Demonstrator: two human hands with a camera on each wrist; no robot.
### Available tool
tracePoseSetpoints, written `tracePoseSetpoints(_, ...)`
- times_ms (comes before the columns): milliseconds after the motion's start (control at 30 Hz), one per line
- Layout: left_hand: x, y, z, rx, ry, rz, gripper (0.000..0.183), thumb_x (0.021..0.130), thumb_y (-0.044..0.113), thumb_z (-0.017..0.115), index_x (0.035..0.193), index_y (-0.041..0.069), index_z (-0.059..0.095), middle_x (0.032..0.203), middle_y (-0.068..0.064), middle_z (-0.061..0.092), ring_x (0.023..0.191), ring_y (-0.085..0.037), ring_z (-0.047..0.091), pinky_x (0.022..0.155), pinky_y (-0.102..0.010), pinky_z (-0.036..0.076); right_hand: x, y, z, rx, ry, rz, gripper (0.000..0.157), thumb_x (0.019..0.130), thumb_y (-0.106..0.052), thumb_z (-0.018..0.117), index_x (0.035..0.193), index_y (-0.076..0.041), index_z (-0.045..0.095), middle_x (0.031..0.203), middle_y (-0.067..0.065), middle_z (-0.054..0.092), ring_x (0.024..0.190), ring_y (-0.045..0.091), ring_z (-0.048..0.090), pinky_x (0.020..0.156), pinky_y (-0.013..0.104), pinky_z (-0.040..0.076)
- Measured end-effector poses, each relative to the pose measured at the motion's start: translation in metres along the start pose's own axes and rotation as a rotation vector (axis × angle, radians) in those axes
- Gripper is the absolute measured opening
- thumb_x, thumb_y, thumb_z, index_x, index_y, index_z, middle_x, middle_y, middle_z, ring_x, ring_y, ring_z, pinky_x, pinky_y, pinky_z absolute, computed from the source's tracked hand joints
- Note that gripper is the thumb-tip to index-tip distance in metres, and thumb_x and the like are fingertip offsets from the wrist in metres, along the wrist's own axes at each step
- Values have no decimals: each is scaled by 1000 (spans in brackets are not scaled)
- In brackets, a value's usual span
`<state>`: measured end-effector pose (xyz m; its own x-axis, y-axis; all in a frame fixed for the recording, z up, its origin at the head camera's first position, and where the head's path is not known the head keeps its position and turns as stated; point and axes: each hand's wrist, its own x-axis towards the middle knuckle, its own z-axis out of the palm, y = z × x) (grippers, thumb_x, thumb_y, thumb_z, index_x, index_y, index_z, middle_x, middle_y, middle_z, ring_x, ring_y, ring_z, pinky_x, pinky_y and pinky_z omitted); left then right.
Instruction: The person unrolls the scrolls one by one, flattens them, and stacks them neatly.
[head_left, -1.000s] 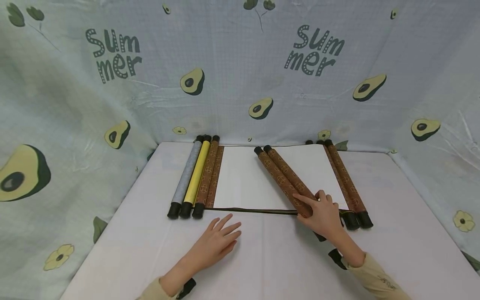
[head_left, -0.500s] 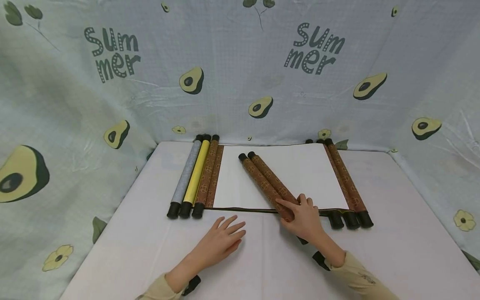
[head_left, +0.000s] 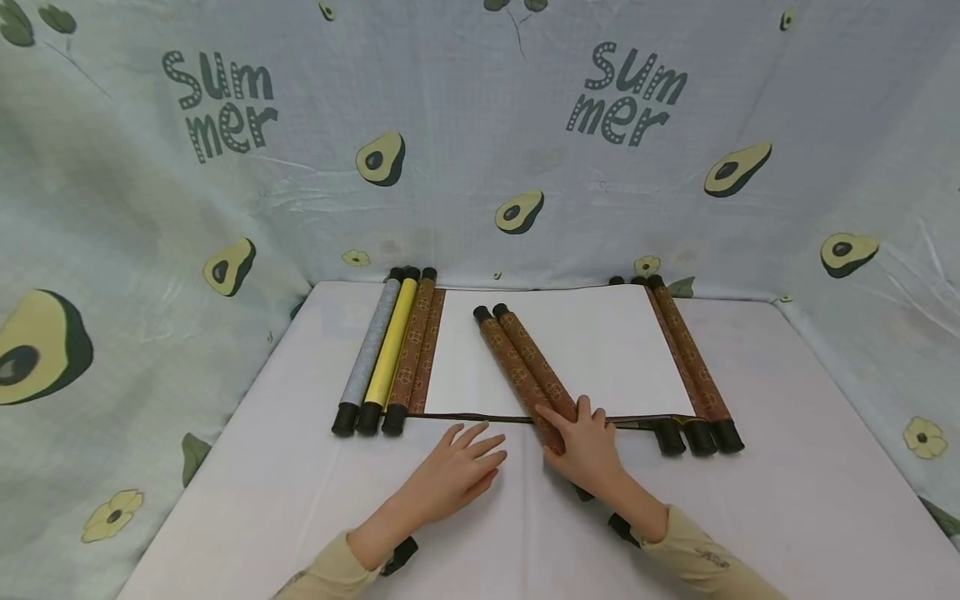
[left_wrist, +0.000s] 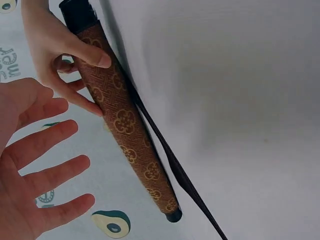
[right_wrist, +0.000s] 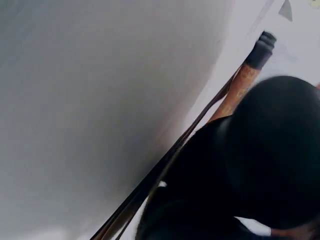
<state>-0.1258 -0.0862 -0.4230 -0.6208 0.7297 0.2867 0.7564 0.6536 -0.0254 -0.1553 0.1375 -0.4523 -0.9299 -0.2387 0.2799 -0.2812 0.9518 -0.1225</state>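
Note:
My right hand [head_left: 588, 450] grips the near end of a brown, gold-patterned scroll [head_left: 517, 367] with two parallel rollers and black end knobs. The scroll lies slanted across an unrolled white sheet [head_left: 615, 333]. In the left wrist view, the thumb and fingers of that hand are on the scroll [left_wrist: 125, 120] near its black knob [left_wrist: 80, 15]. To the left of the scroll, my left hand [head_left: 453, 475] hovers over the table with fingers spread, touching nothing. A big black knob [right_wrist: 275, 150] fills much of the right wrist view and hides the hand there.
Grey [head_left: 371, 346], yellow [head_left: 393, 342] and brown [head_left: 412, 346] rollers lie side by side left of the white sheet. Another brown roller [head_left: 690, 358] lies along its right side, with black knobs at the near end. Behind the white table [head_left: 247, 483] hangs a patterned cloth [head_left: 450, 100].
My right hand has moved left with the scroll, from the right part of the sheet towards its middle. The left hand has drifted slightly right, still spread.

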Motion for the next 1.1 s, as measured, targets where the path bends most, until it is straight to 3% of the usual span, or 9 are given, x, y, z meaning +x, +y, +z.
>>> tracePoseSetpoints(167,17,0,-2,-10,47,0,23,87,25,55,109,19,61,118,0,60,111,-22,54,88,-40,44,0,-12,-1,29,-85,34,61,69,-33,72,125,-27,51,98,22,41,67,31,43,54,43,39)
tracePoseSetpoints(267,26,-1,0,-69,75,-59,24,87,23,56,108,15,62,113,-2,63,103,-20,59,83,-35,47,1,-19,-2,43,-140,36,63,70,-33,71,128,-25,48,104,26,42,70,36,46,54,46,41)
tracePoseSetpoints(500,37,-9,5,-326,82,-412,23,86,17,57,105,5,63,101,-10,67,84,-21,65,62,-28,52,4,-39,-3,84,-244,28,68,73,-36,68,134,-20,41,116,34,39,79,47,49,53,51,44)
tracePoseSetpoints(567,39,-12,6,-399,74,-478,24,86,16,56,106,4,62,100,-12,67,76,-19,66,55,-24,49,4,-43,-3,87,-246,30,68,73,-37,68,134,-19,41,116,34,39,79,48,49,53,51,44)
tracePoseSetpoints(733,40,-23,6,-561,102,-538,22,87,12,54,104,1,63,96,-15,67,73,-22,66,55,-25,50,5,-46,-2,93,-271,28,70,73,-38,68,134,-19,40,116,34,38,78,46,49,52,49,44)
tracePoseSetpoints(833,41,-26,2,-649,136,-561,20,87,10,54,102,1,63,96,-16,67,80,-27,66,63,-31,53,6,-44,-4,115,-314,17,71,74,-40,67,136,-19,37,117,34,37,78,44,49,52,47,44)
tracePoseSetpoints(1100,44,-30,-4,-786,176,-663,21,87,13,54,103,4,64,102,-15,65,84,-28,64,65,-31,52,19,-21,-19,355,-498,-16,65,80,-37,63,136,-18,37,121,35,37,68,26,48,49,32,40)
